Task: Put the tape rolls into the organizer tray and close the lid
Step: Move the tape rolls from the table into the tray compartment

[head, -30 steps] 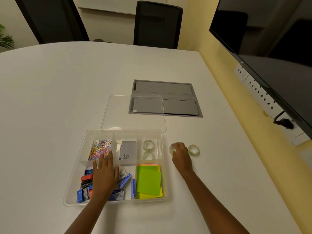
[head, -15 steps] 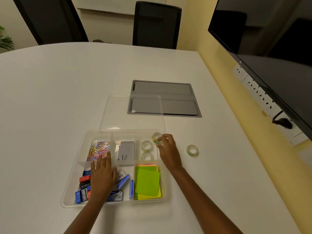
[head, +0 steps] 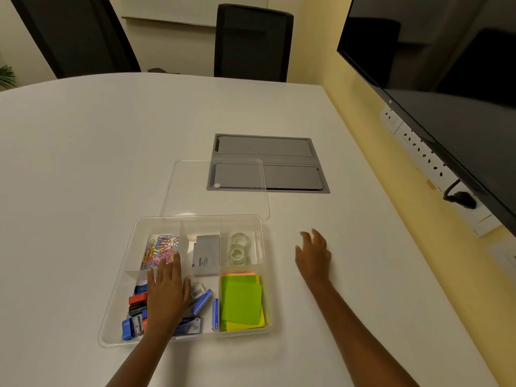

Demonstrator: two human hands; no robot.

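Note:
The clear organizer tray (head: 117, 300) sits near the table's front edge. Clear tape rolls (head: 238, 247) lie in its upper right compartment. The clear lid (head: 195, 191) lies flat on the table just behind the tray. My left hand (head: 167, 294) rests flat, fingers apart, over the sharpeners and staple boxes in the tray's lower left part. My right hand (head: 314, 254) is on the table to the right of the tray, fingers spread and curved down. No loose tape roll shows on the table; the spot under this hand is hidden.
Coloured paper clips (head: 159, 250), a grey box (head: 206, 255) and green sticky notes (head: 241, 303) fill other compartments. A grey cable hatch (head: 287, 163) is set into the table behind the lid. A monitor (head: 435, 88) and wall sockets (head: 424, 152) line the right wall.
My right hand carried a tape roll into the tray's upper right compartment, let it go, and moved right over where the last loose roll lay. My left hand stayed put.

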